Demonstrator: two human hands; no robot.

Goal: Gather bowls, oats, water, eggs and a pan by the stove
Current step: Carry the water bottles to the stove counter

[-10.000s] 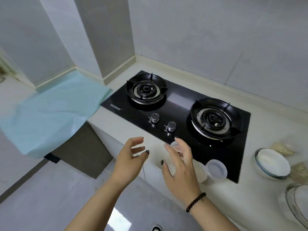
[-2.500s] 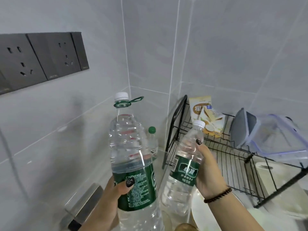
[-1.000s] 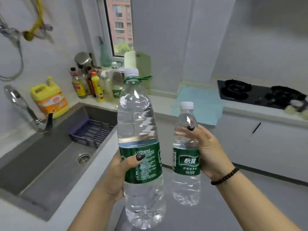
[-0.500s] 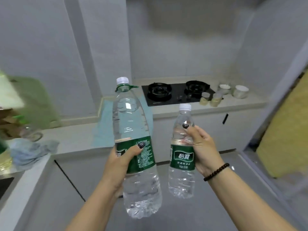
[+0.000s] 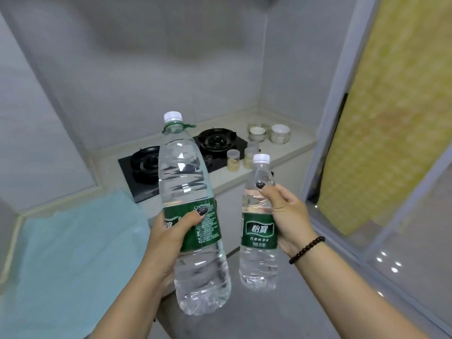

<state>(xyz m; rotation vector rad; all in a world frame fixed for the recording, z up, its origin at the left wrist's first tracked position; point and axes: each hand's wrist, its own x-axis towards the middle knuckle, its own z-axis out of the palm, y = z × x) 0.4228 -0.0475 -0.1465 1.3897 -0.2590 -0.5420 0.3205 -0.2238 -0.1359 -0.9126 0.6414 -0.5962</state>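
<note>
My left hand (image 5: 171, 231) grips a large clear water bottle (image 5: 188, 182) round its green label and holds it upright in the air. A small water bottle (image 5: 258, 231) with a white cap stands upright in the grip of my right hand (image 5: 288, 216). Ahead lies the black two-burner stove (image 5: 146, 165) set in the pale counter. Two small lidded jars (image 5: 233, 160) with pale contents stand at the stove's right front. Two white bowls (image 5: 280, 133) sit on the counter right of the stove.
A light blue sheet (image 5: 68, 245) covers the counter at the left. White cabinet fronts run below the counter (image 5: 288, 152). A sliding door frame (image 5: 342, 118) with a yellow patterned panel (image 5: 396, 106) stands at the right. Grey floor (image 5: 269, 314) lies below my arms.
The view has turned from the sink to the stove counter, which is now nearer. Both hands still hold their bottles upright.
</note>
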